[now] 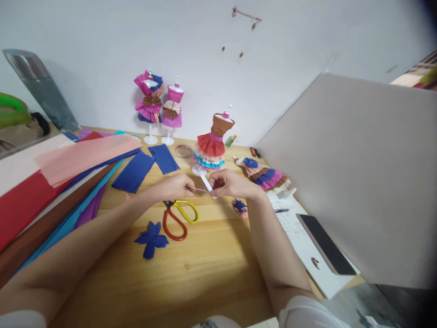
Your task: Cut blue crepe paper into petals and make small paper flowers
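Your left hand (175, 186) and right hand (228, 183) meet just beyond the scissors (179, 217), each pinching an end of a white strip (205, 183) held between your fingertips. A blue paper flower (152, 238) lies just left of the scissors, and a paper dress (211, 146) stands farther beyond them

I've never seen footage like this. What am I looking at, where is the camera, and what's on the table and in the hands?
There is no machine here, just a person's two bare hands, filmed by a camera worn on the head and looking down. The left hand and right hand pinch a small white strip between them, above a wooden table. Below them lie scissors and a blue paper flower. Coloured paper sheets lie at the left, doll stands in paper dresses are behind, and a phone is at the right.
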`<state>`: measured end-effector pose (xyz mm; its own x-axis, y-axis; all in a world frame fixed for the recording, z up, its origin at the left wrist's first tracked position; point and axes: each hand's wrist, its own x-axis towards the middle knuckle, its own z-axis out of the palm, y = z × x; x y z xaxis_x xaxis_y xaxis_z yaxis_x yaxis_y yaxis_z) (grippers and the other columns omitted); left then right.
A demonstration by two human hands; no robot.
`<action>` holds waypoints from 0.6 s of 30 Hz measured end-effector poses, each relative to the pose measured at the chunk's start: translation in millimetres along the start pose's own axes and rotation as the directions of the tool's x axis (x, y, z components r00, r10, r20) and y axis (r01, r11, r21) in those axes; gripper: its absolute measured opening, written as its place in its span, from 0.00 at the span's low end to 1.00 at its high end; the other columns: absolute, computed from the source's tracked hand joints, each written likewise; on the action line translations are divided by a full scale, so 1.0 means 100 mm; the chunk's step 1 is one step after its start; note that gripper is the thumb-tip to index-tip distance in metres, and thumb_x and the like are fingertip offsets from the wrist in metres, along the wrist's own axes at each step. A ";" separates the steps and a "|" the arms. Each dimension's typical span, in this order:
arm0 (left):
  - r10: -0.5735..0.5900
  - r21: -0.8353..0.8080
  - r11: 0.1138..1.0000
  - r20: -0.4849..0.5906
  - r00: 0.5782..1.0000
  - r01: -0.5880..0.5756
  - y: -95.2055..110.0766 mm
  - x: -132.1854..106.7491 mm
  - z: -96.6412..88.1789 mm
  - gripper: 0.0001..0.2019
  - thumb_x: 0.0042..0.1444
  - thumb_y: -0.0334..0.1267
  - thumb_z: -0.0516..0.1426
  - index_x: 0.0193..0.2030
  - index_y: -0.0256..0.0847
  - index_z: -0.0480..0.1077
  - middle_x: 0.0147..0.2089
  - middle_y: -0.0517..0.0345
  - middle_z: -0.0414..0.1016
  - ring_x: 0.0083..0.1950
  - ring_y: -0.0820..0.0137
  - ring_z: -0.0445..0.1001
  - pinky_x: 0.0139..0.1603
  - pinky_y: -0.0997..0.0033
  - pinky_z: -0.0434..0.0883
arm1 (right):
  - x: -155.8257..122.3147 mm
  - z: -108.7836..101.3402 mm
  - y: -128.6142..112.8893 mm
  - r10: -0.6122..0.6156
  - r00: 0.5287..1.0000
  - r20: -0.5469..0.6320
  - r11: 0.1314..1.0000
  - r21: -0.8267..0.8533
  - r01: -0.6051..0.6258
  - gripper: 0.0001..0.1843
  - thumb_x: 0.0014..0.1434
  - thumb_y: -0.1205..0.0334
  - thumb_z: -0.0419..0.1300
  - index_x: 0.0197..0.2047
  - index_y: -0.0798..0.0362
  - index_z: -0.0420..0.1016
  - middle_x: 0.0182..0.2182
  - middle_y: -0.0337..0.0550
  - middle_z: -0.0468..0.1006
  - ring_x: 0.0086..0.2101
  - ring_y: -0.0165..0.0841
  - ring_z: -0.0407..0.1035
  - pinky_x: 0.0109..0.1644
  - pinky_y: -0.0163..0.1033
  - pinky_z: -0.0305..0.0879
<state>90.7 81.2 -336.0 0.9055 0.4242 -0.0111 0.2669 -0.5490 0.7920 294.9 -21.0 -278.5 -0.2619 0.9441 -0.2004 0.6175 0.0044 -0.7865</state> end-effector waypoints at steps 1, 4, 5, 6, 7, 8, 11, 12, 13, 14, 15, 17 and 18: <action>-0.026 0.006 1.000 0.012 1.000 0.026 0.01 0.00 -0.01 0.07 0.47 0.37 0.61 0.32 0.40 0.79 0.28 0.59 0.77 0.30 0.69 0.73 0.33 0.73 0.65 | 0.00 -0.01 0.01 -0.007 1.000 -0.010 1.000 0.004 0.007 0.09 0.46 0.61 0.64 0.27 0.56 0.70 0.22 0.33 0.67 0.24 0.26 0.60 0.29 0.32 0.53; -0.068 -0.009 0.998 0.012 0.998 0.068 0.05 0.01 -0.06 0.09 0.45 0.38 0.62 0.34 0.38 0.78 0.29 0.58 0.78 0.32 0.69 0.74 0.32 0.74 0.66 | 0.00 -0.03 0.05 -0.012 0.999 -0.032 1.000 -0.021 0.011 0.09 0.47 0.61 0.65 0.27 0.57 0.71 0.22 0.34 0.68 0.25 0.26 0.60 0.29 0.33 0.53; -0.078 -0.050 0.996 0.013 0.997 0.079 0.07 0.01 -0.07 0.10 0.45 0.39 0.63 0.35 0.38 0.78 0.29 0.58 0.78 0.31 0.69 0.74 0.31 0.74 0.67 | 0.00 -0.03 0.05 -0.007 0.999 -0.036 1.000 -0.025 0.006 0.09 0.47 0.61 0.65 0.27 0.57 0.71 0.22 0.35 0.69 0.25 0.26 0.61 0.29 0.33 0.53; -0.090 -0.098 0.991 0.018 0.996 0.091 0.10 0.00 -0.09 0.10 0.46 0.39 0.62 0.34 0.37 0.77 0.28 0.57 0.77 0.30 0.70 0.74 0.31 0.74 0.67 | 0.01 -0.04 0.06 -0.001 0.999 -0.039 1.000 -0.025 0.000 0.09 0.47 0.61 0.65 0.27 0.57 0.71 0.22 0.35 0.70 0.25 0.26 0.61 0.29 0.33 0.54; -0.108 -0.158 0.981 0.030 0.994 0.111 0.14 0.00 -0.11 0.10 0.48 0.40 0.61 0.34 0.36 0.76 0.27 0.57 0.76 0.28 0.71 0.74 0.29 0.75 0.68 | 0.01 -0.04 0.07 0.003 0.999 -0.041 1.000 -0.021 -0.004 0.09 0.46 0.61 0.65 0.27 0.57 0.71 0.22 0.35 0.70 0.25 0.26 0.61 0.29 0.33 0.54; -0.130 -0.210 0.969 0.032 0.991 0.134 0.17 -0.01 -0.12 0.09 0.50 0.41 0.60 0.31 0.36 0.75 0.25 0.58 0.75 0.26 0.72 0.72 0.28 0.75 0.67 | 0.01 -0.05 0.08 0.006 0.999 -0.040 1.000 -0.012 -0.006 0.09 0.46 0.61 0.66 0.27 0.57 0.71 0.22 0.35 0.70 0.25 0.26 0.61 0.29 0.33 0.54; -0.142 -0.284 0.950 -0.017 0.990 0.131 0.26 -0.03 -0.16 0.10 0.52 0.38 0.58 0.24 0.36 0.71 0.20 0.61 0.71 0.21 0.77 0.67 0.25 0.78 0.66 | 0.03 -0.04 0.12 -0.001 1.000 -0.026 0.999 0.048 0.002 0.11 0.47 0.59 0.67 0.27 0.56 0.70 0.22 0.34 0.71 0.24 0.26 0.62 0.29 0.32 0.56; -0.146 -0.303 0.944 -0.036 0.989 0.129 0.29 -0.03 -0.17 0.09 0.52 0.36 0.58 0.23 0.36 0.71 0.19 0.61 0.70 0.20 0.77 0.66 0.24 0.79 0.65 | 0.03 -0.03 0.13 -0.001 1.000 -0.015 0.996 0.087 0.002 0.12 0.48 0.58 0.67 0.28 0.55 0.69 0.22 0.34 0.71 0.24 0.27 0.63 0.28 0.32 0.56; -0.157 -0.327 0.936 -0.055 0.986 0.131 0.30 -0.03 -0.19 0.08 0.52 0.35 0.58 0.23 0.35 0.71 0.18 0.62 0.69 0.20 0.78 0.65 0.23 0.79 0.64 | 0.04 -0.02 0.14 0.001 1.000 0.002 0.991 0.131 -0.001 0.14 0.48 0.57 0.68 0.29 0.55 0.69 0.23 0.35 0.72 0.24 0.27 0.63 0.28 0.32 0.57; -0.172 -0.354 0.925 -0.070 0.983 0.136 0.31 -0.03 -0.20 0.08 0.52 0.34 0.58 0.24 0.35 0.71 0.18 0.62 0.69 0.19 0.79 0.65 0.23 0.80 0.63 | 0.05 0.00 0.15 0.002 1.000 0.020 0.984 0.176 -0.006 0.15 0.48 0.55 0.68 0.31 0.55 0.68 0.23 0.35 0.72 0.24 0.27 0.63 0.27 0.32 0.57; -0.187 -0.382 0.914 -0.089 0.978 0.140 0.31 -0.03 -0.22 0.08 0.52 0.33 0.58 0.24 0.35 0.72 0.17 0.63 0.68 0.19 0.79 0.64 0.22 0.80 0.63 | 0.07 0.01 0.16 0.002 0.999 0.039 0.976 0.216 -0.011 0.17 0.49 0.54 0.69 0.32 0.54 0.68 0.24 0.35 0.72 0.24 0.26 0.63 0.26 0.31 0.57; -0.205 -0.427 0.894 -0.128 0.970 0.133 0.32 -0.04 -0.25 0.08 0.53 0.32 0.58 0.24 0.34 0.73 0.17 0.63 0.68 0.19 0.80 0.63 0.22 0.81 0.61 | 0.10 0.04 0.16 -0.011 0.997 0.072 0.962 0.274 -0.009 0.20 0.49 0.51 0.69 0.34 0.55 0.68 0.24 0.34 0.71 0.23 0.25 0.62 0.25 0.31 0.56; -0.205 -0.444 0.888 -0.146 0.968 0.121 0.33 -0.04 -0.27 0.09 0.53 0.32 0.58 0.24 0.33 0.73 0.18 0.62 0.68 0.19 0.80 0.63 0.22 0.81 0.61 | 0.11 0.06 0.16 -0.022 0.997 0.076 0.957 0.289 0.000 0.20 0.49 0.50 0.69 0.35 0.55 0.69 0.24 0.33 0.70 0.22 0.24 0.60 0.24 0.30 0.55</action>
<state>86.6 80.8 -293.5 0.7737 0.6280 -0.0836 0.1996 -0.1164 0.9729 297.5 -12.1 -297.0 -0.3311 0.9160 -0.2264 0.3771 -0.0915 -0.9216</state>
